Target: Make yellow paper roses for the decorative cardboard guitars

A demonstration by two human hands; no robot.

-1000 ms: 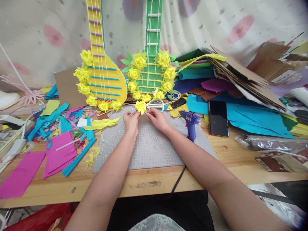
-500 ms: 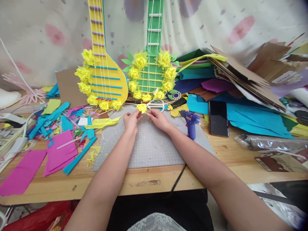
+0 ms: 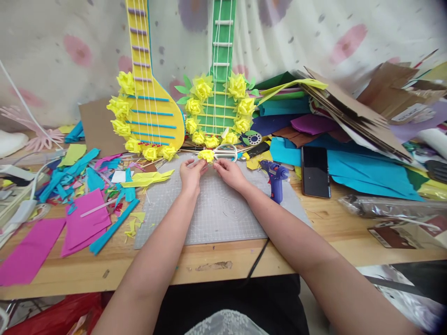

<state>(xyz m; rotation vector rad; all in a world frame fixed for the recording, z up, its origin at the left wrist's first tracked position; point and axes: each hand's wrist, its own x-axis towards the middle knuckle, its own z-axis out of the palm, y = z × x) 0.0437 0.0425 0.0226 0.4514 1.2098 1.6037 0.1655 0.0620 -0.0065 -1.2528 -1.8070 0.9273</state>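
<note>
Both my hands meet over the far edge of a grey cutting mat (image 3: 216, 214). My left hand (image 3: 191, 175) and my right hand (image 3: 228, 173) each pinch a small yellow paper flower (image 3: 206, 155) between their fingertips. White-handled scissors (image 3: 226, 151) lie just behind the flower. Two paper guitars stand against the wall behind: a yellow one (image 3: 150, 109) and a green one (image 3: 219, 93), both ringed with yellow paper flowers.
A blue glue gun (image 3: 275, 179) stands right of my right hand, with a black phone (image 3: 315, 171) beyond it. Pink and blue paper scraps (image 3: 85, 204) litter the left. Stacked coloured paper and cardboard (image 3: 349, 111) fill the right. The wooden table edge (image 3: 216, 270) runs near me.
The flower between my fingers has been pressed smaller and turned a little. Both hands stay in nearly the same place.
</note>
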